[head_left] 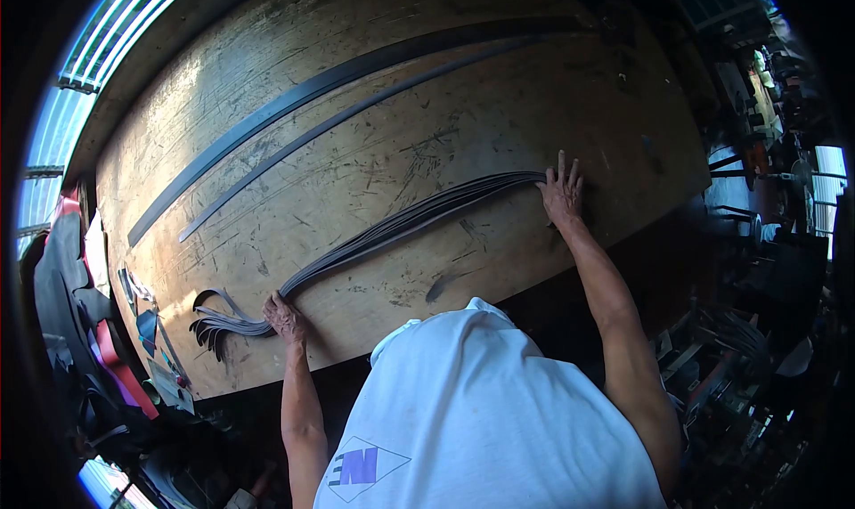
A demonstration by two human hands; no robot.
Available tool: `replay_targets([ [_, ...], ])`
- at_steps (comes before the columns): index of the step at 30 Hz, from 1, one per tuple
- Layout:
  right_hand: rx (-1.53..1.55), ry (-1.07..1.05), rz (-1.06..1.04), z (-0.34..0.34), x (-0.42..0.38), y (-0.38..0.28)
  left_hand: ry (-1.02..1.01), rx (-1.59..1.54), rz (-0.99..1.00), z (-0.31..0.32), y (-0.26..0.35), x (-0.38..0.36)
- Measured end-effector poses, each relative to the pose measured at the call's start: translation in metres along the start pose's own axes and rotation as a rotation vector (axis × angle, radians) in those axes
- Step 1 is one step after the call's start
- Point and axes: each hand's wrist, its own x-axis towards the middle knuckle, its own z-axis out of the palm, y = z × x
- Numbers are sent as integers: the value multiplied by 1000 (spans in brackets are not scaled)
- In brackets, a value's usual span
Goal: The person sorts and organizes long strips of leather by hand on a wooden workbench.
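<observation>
A bundle of long, thin dark grey strips [410, 213] stretches across the wooden table [338, 162]. Near its left end my left hand [285, 318] is closed round the bundle, and the loose ends curl and fan out beyond it on the left. At the right end of the strips my right hand [562, 193] lies with its fingers spread, the thumb side touching the strip ends. Between the hands the strips bulge slightly apart.
Beyond the bundle lie a wide dark flat bar [298, 97] and a thinner strip [307, 137]. Small scraps [147, 327] sit at the table's left edge. Dark and red material [123, 366] hangs at the left. Cluttered shelves and equipment stand at the right.
</observation>
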Motion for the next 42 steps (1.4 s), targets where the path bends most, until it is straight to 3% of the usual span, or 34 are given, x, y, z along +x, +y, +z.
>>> replay_targets([
  [4, -30, 167, -128, 4, -9, 12, -26, 22, -22, -2, 3, 0],
  [10, 118, -71, -111, -5, -3, 20, -26, 71, 30, -3, 1, -2],
  [13, 61, 5, -107, 7, 4, 54, -171, -26, 97, -12, 20, 2],
  [15, -5, 33, -76, 21, 12, 102, -198, -95, 207, -23, 67, 7],
  [16, -110, 88, -37, 33, 15, 133, -180, -101, 256, -31, 104, 12],
  [18, -283, -240, 272, 31, 28, 182, -229, -174, 379, -27, 167, 22],
  [20, -440, -251, 549, 37, 37, 211, -258, -244, 465, -21, 229, 31],
  [23, -397, -94, 202, -48, 48, 140, -240, -187, 607, -13, 299, 45],
  [25, -28, 171, -155, -17, 51, 99, -245, -233, 688, -17, 319, 50],
  [26, 158, 138, -280, -26, 47, 57, -243, -231, 721, -22, 323, 52],
  [28, 453, 46, -506, -55, 27, -43, -205, -221, 708, -16, 318, 49],
  [30, 545, -26, -722, -59, 11, -111, -226, -241, 656, -20, 304, 43],
  [33, 554, -42, -824, -52, 0, -171, -242, -272, 497, -28, 262, 30],
  [42, 566, 64, -830, -41, 0, -181, -2, -54, 179, -15, 63, -9],
])
